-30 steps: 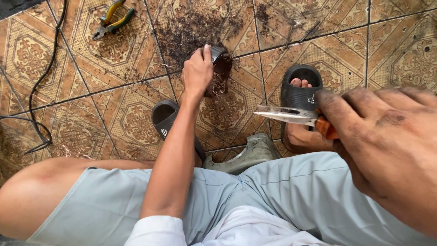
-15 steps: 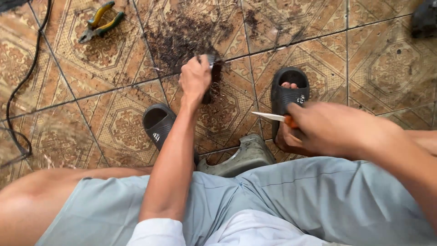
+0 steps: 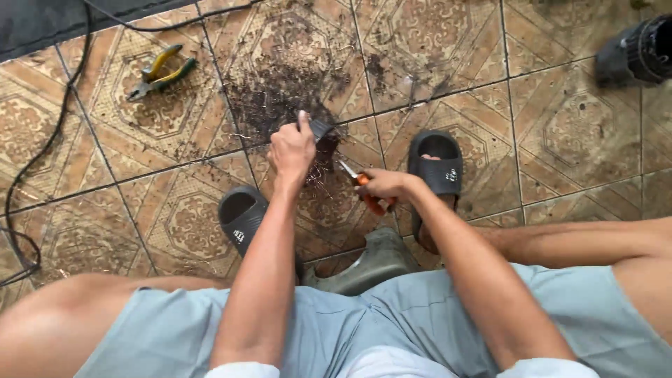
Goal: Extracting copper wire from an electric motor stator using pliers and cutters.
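Down low, right hand (image 3: 383, 185) gripping scissors (image 3: 362, 189).

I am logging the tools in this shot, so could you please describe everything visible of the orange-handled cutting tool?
The orange-handled cutting tool is gripped in the right hand, which covers most of its handles. Only bits of orange plastic show, above and below the fingers. A short, pale metal tip points up and left towards the dark, frayed piece held by the left hand. Whether the tip touches it cannot be told.

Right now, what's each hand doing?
Left hand: closed on a dark cable end.
Right hand: closed on orange-handled cutters.
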